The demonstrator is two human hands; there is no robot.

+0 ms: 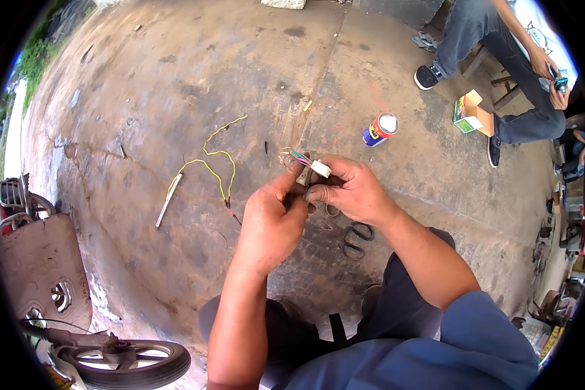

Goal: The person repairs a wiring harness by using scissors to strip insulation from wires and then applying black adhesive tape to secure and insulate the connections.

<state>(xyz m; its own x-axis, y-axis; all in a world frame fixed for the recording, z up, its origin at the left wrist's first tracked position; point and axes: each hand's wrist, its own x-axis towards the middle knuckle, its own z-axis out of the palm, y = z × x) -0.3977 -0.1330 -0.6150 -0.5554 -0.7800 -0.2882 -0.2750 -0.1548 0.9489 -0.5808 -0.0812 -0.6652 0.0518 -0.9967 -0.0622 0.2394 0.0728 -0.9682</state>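
Both hands meet over the concrete floor, in front of my knees. A white plastic wire connector (pixel 320 168) with several thin coloured wires (pixel 299 156) sits between them. My right hand (pixel 357 192) pinches the connector between thumb and fingers. My left hand (pixel 273 211) is closed with its fingertips at the wires, against the right fingers; a small dark part between the fingertips is mostly hidden. Beneath the right wrist lie black loop handles (pixel 356 240), like those of scissors. A yellow wire (pixel 231 162) snakes over the floor left of my hands, with one end by a slim silvery stick (pixel 169 200).
A blue and red can (pixel 379 129) stands ahead to the right. Beyond it are an opened small box (pixel 472 116) and a seated person (pixel 500 58) holding a small object. At lower left are a wheel (pixel 120 364) and a worn panel (pixel 42 266).
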